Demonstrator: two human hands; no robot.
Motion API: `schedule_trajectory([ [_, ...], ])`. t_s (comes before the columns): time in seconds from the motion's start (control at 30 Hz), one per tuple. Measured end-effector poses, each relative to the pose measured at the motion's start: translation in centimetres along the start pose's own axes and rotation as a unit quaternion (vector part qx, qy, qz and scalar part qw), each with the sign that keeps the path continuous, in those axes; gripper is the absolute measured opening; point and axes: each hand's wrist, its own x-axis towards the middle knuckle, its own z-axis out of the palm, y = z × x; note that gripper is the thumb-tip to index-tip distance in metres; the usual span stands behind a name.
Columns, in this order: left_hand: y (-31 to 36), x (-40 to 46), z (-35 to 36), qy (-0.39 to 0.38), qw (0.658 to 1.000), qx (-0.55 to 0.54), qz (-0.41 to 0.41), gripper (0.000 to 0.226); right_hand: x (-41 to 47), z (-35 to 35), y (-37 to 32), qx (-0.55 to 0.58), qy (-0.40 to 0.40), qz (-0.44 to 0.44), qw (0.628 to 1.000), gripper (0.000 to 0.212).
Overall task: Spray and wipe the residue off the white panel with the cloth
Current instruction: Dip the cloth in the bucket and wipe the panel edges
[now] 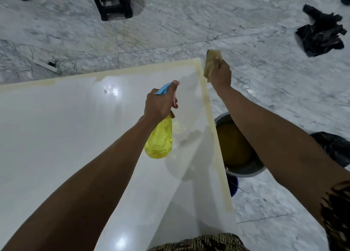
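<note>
A large glossy white panel [66,137] lies flat in front of me, with a yellowish band of residue along its far and right edges. My left hand [160,103] grips a yellow spray bottle [160,140] by its blue and pink trigger head, holding it above the panel's right part with the nozzle aimed toward the far right corner. My right hand [220,73] holds a folded tan cloth [211,63] in the air just past that corner, off the panel's surface.
A grey bucket [246,172] of brownish water stands on the marble floor against the panel's right edge, with a blue object beneath it. Black plastic bags [320,32] lie at the right. A black stool [111,2] and a power strip [47,65] with cables sit beyond the far edge.
</note>
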Motion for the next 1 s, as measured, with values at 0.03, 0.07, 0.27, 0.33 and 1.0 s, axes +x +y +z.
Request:
schedule_trajectory([
  [0.03,0.0,0.4,-0.1,0.002,1.0,0.001,0.001,0.04,1.1,0.9,-0.3,-0.052,0.017,-0.049,0.997,0.051],
  [0.07,-0.1,0.7,-0.1,0.001,1.0,0.005,0.003,0.04,2.0,1.8,-0.5,-0.1,0.037,-0.103,0.989,0.054],
  [0.27,-2.3,4.4,0.1,0.008,1.0,0.008,0.004,0.04,7.9,9.5,2.0,-0.438,-0.176,-0.264,0.841,0.058],
  [0.33,-3.2,5.4,0.2,0.01,1.0,0.003,-0.001,0.04,8.3,10.8,3.3,-0.442,-0.209,-0.236,0.84,0.067],
  [1.0,-4.5,4.8,1.1,0.019,0.999,0.034,-0.033,0.038,5.3,9.9,4.5,-0.412,-0.208,-0.23,0.856,0.069],
])
